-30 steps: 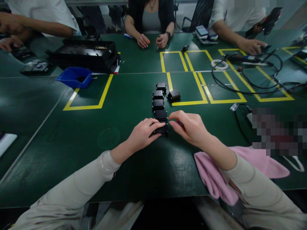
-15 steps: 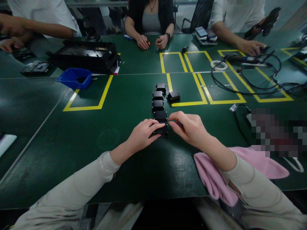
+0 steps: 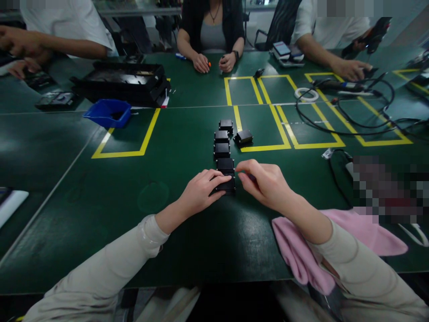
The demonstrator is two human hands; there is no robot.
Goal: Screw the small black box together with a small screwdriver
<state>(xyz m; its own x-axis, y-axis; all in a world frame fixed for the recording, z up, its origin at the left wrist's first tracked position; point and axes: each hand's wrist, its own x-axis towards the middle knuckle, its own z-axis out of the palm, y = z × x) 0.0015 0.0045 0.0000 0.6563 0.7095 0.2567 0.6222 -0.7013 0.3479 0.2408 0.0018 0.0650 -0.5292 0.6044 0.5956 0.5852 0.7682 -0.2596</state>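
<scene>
Left hand grips the nearest black box in a short row

At the centre of the frame, the person's left hand [image 3: 203, 190] has closed on the nearest black box [image 3: 229, 185], fingers laid across its top and thumb along its near edge. The right hand [image 3: 263, 181] is just beside that box's right edge, thumb and index finger curled toward each other with a small gap between them; whether anything small sits in that pinch cannot be told, nor whether the fingertips touch the box.

The gripped box is the lowest in a column running up the middle of the frame. Directly above it lies a second box [image 3: 225, 164], then a close-set pair, the lower box [image 3: 221, 149] and the upper box [image 3: 221, 136], and at the top the farthest box [image 3: 225, 125]. Small bright screw heads show at their sides. A sixth box [image 3: 244, 137] lies askew to the right of the column, by the yellow tape [image 3: 264, 148] on the green tabletop [image 3: 187, 250].

At the lower right, a pink cloth [image 3: 295, 246] lies under the right forearm. A blue bin [image 3: 124, 118] stands at the upper left, in front of a long black housing [image 3: 147, 91]. Black cable [image 3: 321, 133] loops across the upper right. At the top centre, a co-worker's hands [image 3: 201, 63] rest on the table.
</scene>
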